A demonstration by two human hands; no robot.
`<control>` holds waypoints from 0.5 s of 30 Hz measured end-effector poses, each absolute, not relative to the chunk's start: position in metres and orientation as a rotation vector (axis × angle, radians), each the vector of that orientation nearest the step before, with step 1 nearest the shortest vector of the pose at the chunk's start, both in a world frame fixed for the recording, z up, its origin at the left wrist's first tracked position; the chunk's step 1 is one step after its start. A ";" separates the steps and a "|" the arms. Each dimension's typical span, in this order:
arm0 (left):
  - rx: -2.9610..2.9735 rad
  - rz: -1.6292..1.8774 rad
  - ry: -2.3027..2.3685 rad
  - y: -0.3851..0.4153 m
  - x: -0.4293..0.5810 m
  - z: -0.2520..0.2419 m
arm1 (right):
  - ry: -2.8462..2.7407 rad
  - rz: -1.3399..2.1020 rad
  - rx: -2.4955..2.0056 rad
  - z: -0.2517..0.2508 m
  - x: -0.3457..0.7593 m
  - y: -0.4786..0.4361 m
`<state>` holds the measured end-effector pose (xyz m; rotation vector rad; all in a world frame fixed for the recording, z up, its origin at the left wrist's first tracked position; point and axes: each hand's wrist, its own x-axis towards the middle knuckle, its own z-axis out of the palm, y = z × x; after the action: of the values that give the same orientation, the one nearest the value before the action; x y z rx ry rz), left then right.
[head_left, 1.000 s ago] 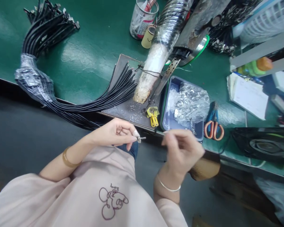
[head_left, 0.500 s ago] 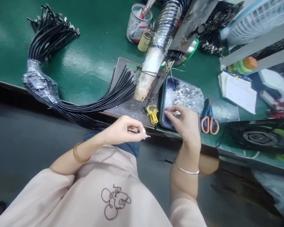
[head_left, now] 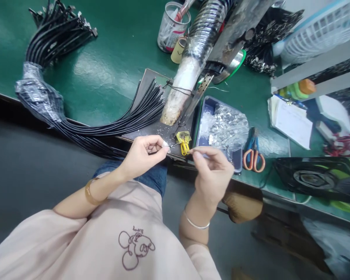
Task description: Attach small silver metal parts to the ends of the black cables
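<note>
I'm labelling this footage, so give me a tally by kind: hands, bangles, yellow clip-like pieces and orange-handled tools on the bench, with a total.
Hands: 2 (left hand, right hand)
Bangles: 2 (brown bangle, silver bangle)
Yellow clip-like piece: 1
Orange-handled tool: 1
Total: 6

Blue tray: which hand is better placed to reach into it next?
Right, probably: the right hand is by the near edge of the blue tray. The left hand is farther off, left of the yellow clip, and seems to pinch a thin piece.
</note>
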<state>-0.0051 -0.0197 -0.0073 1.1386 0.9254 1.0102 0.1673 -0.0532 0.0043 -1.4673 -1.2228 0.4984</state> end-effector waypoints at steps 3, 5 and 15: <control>1.207 1.038 0.957 -0.023 -0.004 -0.006 | -1.195 0.606 -1.418 -0.004 0.147 -0.056; 1.236 1.052 0.979 -0.024 -0.003 -0.005 | -1.185 0.614 -1.420 -0.008 0.140 -0.055; 1.317 1.049 1.013 -0.025 -0.002 -0.005 | -1.209 0.629 -1.377 -0.012 0.137 -0.055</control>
<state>-0.0021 -0.0247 -0.0047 1.3172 1.0131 1.0491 0.1365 -0.0547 -0.0118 -1.3770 -1.2094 0.6294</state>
